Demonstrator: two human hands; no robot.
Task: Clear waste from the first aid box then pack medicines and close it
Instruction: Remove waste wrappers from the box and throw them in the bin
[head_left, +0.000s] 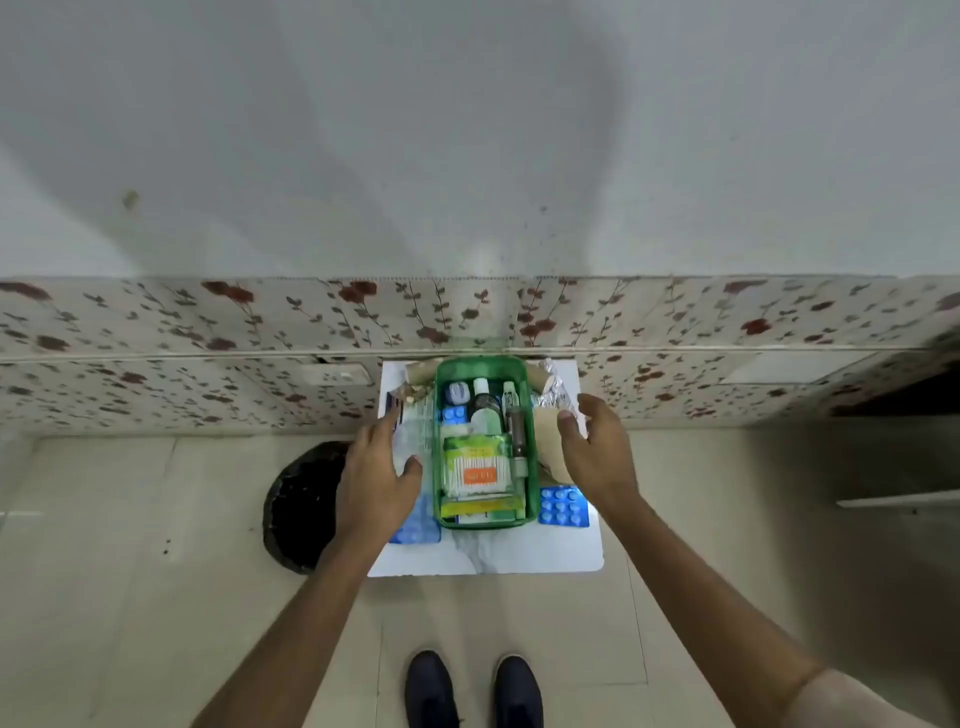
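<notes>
Now, hands: the left hand (382, 467) and the right hand (597, 447) flank the first aid box, fingers spread wide, holding nothing.
Left hand: hovers over a clear wrapper (413, 431) just left of the box; contact cannot be told.
Right hand: over a brown paper piece (550, 441) beside the box's right wall.
First aid box: the green box (531, 467) stands lidless on a small white counter (493, 556) against the flowered wall.
Inside: a pack of cotton buds (475, 467), a clear bottle (485, 410), a slim brown vial (517, 431), and small tubes.
Outside: blue blister strips (563, 506) at the near right, another (415, 530) at the near left, crumpled foil (556, 389) at the far right.
Floor: a black-lined bin (301, 499) stands left of the counter; dark shoes (472, 691) below.
</notes>
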